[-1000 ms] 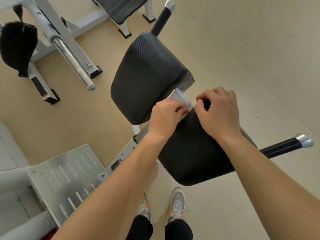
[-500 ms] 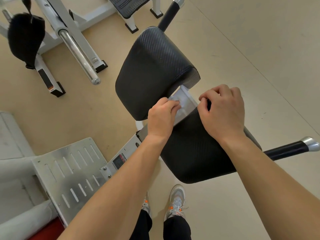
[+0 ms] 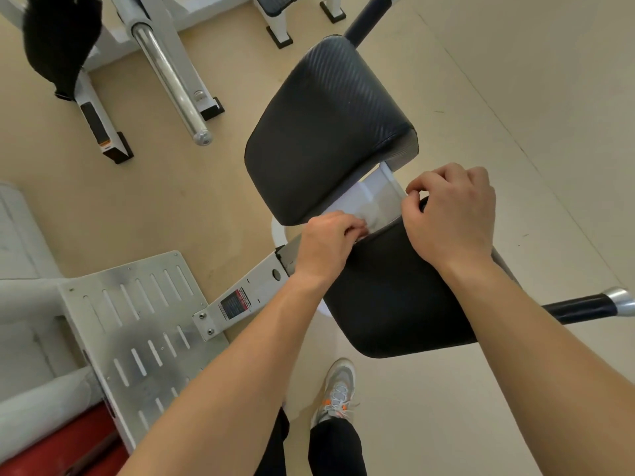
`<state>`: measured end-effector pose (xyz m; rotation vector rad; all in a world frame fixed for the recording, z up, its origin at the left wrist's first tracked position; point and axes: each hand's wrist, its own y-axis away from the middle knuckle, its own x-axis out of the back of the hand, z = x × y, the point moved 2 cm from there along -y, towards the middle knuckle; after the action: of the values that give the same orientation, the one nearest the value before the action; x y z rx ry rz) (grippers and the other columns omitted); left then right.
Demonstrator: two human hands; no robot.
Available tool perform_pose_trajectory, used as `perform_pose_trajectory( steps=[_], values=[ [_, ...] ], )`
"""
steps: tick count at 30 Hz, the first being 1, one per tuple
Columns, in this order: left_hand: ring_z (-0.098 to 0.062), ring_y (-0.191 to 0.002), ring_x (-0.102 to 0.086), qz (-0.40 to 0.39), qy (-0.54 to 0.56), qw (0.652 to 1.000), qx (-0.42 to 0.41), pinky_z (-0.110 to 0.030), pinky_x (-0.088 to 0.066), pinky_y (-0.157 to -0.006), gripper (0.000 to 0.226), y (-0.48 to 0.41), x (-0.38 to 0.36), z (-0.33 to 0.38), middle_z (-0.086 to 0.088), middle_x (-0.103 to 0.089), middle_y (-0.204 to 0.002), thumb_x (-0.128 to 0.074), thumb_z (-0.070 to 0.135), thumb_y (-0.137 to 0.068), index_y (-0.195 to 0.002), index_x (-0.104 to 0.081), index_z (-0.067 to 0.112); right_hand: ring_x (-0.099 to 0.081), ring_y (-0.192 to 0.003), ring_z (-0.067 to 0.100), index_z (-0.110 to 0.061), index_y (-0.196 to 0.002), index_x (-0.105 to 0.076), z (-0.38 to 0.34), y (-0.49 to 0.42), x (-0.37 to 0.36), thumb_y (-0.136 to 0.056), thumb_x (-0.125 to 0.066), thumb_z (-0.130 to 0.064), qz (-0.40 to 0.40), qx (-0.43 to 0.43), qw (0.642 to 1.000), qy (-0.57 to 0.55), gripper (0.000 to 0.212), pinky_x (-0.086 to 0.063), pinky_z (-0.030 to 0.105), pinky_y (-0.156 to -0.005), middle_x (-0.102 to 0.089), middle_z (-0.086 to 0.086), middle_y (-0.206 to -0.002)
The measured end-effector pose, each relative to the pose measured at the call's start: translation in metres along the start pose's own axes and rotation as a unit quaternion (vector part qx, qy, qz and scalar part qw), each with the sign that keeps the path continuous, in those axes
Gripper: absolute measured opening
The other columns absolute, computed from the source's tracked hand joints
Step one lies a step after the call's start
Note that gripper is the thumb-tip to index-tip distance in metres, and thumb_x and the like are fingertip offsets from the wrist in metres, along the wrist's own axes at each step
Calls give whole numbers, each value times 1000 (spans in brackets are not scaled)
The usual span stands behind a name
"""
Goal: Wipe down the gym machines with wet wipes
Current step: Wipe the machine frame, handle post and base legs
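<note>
A gym machine has two black pads, a far pad and a near pad, with a white metal frame bar showing in the gap between them. My left hand holds a crumpled white wet wipe against that bar at the near pad's edge. My right hand grips the top edge of the near pad, fingers curled over it. Most of the wipe is hidden under my left fingers.
A perforated metal foot plate lies at lower left. A chrome bar and white frame stand at upper left with a black pad. Black handles with chrome caps stick out right and at the top. My shoes are below.
My left hand has slid down and left along the white bar with the wipe, uncovering more of the bar. My right hand keeps its grip on the near pad.
</note>
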<state>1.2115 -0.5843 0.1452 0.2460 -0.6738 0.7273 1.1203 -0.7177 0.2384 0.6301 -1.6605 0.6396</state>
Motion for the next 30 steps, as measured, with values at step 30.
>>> perform_pose_trajectory(
  steps=[30],
  values=[
    [0,-87,-57,113,42,973,199,-7,-43,-79,16,16,-6,-35,6,-72,-99,-68,25,-94,-105,-77,18,-57,-94,26,-20,-100,-71,-33,11,-14,-95,-51,-32,-31,100,990,98,23,-41,45,-91,-67,7,-102]
  ],
)
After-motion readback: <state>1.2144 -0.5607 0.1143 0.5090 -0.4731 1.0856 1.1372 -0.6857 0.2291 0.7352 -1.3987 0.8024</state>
